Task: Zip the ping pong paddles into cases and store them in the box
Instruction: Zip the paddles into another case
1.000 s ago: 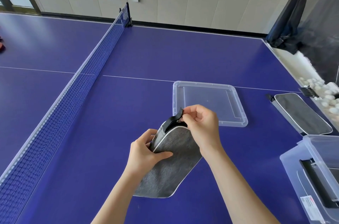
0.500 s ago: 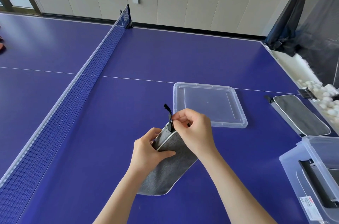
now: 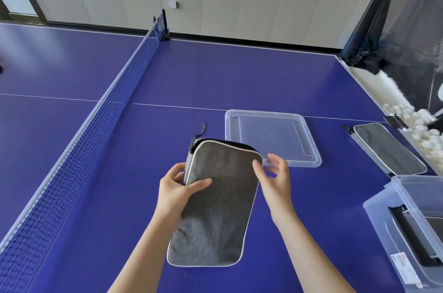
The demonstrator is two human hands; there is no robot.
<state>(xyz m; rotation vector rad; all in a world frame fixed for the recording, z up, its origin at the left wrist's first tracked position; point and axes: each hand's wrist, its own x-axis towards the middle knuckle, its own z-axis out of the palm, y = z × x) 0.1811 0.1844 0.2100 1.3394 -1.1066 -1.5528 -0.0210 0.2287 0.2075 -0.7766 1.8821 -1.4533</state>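
Gripping the case mid-frame by its left edge, the left hand is holding its long axis top-to-bottom; the right hand, fingers spread, is hovering nearer the box at lower right.

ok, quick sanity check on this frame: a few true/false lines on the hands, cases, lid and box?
1. The left hand grips the grey case by its left edge. True.
2. The right hand pinches the black pull strap. False: its fingers are spread loosely by the case's right edge, and the strap sticks out free at the case's top left corner.
3. The clear lid is on the box. False: the lid lies flat on the table beyond the case, and the box at lower right is open.
4. A second grey case lies on the table at right. True.
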